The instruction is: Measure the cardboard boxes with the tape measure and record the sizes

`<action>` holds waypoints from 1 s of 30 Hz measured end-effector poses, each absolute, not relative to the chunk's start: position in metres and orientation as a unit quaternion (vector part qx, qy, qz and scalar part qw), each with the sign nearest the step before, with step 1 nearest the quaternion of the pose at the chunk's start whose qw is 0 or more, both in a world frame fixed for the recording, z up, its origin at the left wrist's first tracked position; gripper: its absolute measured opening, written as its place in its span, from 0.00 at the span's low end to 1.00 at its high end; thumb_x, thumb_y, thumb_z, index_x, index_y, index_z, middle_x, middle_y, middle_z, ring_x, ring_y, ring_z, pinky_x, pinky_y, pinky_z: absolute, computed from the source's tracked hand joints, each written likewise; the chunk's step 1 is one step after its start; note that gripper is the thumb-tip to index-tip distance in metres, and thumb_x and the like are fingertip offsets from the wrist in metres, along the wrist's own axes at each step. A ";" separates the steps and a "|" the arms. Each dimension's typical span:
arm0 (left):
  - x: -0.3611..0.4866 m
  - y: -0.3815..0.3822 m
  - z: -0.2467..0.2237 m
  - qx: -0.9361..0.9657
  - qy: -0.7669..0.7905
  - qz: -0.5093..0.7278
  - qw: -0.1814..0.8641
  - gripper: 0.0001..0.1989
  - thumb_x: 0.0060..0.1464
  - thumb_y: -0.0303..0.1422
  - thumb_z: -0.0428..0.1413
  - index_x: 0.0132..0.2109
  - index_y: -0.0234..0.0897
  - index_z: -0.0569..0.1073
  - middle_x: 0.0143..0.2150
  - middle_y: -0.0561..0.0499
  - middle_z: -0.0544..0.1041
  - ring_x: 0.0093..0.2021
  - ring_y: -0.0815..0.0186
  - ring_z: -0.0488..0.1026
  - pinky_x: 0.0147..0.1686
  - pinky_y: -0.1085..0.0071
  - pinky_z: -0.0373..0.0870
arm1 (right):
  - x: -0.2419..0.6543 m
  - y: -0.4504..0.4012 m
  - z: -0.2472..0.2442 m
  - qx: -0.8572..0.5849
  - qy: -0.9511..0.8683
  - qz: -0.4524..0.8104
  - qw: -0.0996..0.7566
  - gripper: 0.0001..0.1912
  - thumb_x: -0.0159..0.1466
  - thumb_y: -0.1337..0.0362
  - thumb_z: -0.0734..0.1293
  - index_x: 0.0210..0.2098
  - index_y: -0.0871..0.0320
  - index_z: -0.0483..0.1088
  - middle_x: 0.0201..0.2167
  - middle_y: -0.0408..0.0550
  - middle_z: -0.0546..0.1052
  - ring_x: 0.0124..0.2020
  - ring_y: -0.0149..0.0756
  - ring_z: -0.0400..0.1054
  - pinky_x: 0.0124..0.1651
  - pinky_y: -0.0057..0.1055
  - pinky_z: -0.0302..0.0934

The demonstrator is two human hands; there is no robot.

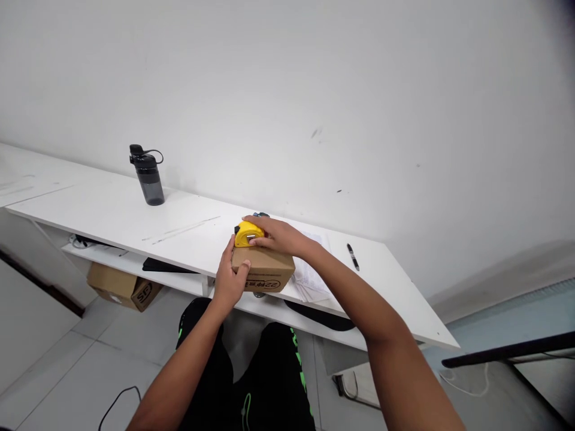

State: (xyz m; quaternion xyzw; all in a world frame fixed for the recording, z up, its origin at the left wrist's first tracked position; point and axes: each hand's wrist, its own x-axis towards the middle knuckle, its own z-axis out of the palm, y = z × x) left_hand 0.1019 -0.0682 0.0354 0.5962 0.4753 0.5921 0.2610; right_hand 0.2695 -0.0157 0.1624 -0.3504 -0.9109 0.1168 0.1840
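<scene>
The yellow tape measure (246, 235) lies under the right hand (272, 234), pinched between thumb and fingers, atop the brown cardboard box (265, 266) gripped by the left hand (233, 275).

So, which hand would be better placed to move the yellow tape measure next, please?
Probably the right hand: its fingers hold the tape measure, while the left hand holds the cardboard box at its left side.

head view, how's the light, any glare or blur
head view: soft, fairly even light, faint shadow on the wall beside the bottle, no strong glare; tape measure looks fairly sharp, writing on the papers unreadable, top right corner dark
</scene>
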 end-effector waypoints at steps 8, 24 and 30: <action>0.096 -0.071 0.041 0.635 0.540 0.513 0.203 0.30 0.58 0.39 0.52 0.67 0.42 0.61 0.66 0.44 0.66 0.62 0.51 0.66 0.60 0.53 0.64 | 0.316 -0.039 0.162 -0.423 -0.871 0.134 0.213 0.30 0.64 0.54 0.66 0.65 0.42 0.61 0.56 0.47 0.73 0.46 0.44 0.69 0.50 0.43 0.64; 0.092 -0.062 0.036 0.646 0.544 0.508 0.169 0.31 0.58 0.42 0.53 0.67 0.43 0.61 0.64 0.44 0.68 0.59 0.52 0.68 0.59 0.56 0.64 | 0.400 -0.059 0.142 -0.524 -0.779 0.183 0.290 0.31 0.62 0.56 0.67 0.64 0.44 0.62 0.59 0.46 0.71 0.47 0.41 0.69 0.50 0.43 0.66; 0.106 -0.040 0.022 0.633 0.522 0.562 0.107 0.32 0.59 0.47 0.50 0.67 0.40 0.61 0.64 0.42 0.68 0.62 0.52 0.66 0.60 0.57 0.63 | 0.363 -0.040 0.145 -0.460 -0.809 0.158 0.329 0.31 0.62 0.60 0.65 0.65 0.47 0.61 0.62 0.48 0.67 0.51 0.43 0.68 0.52 0.44 0.65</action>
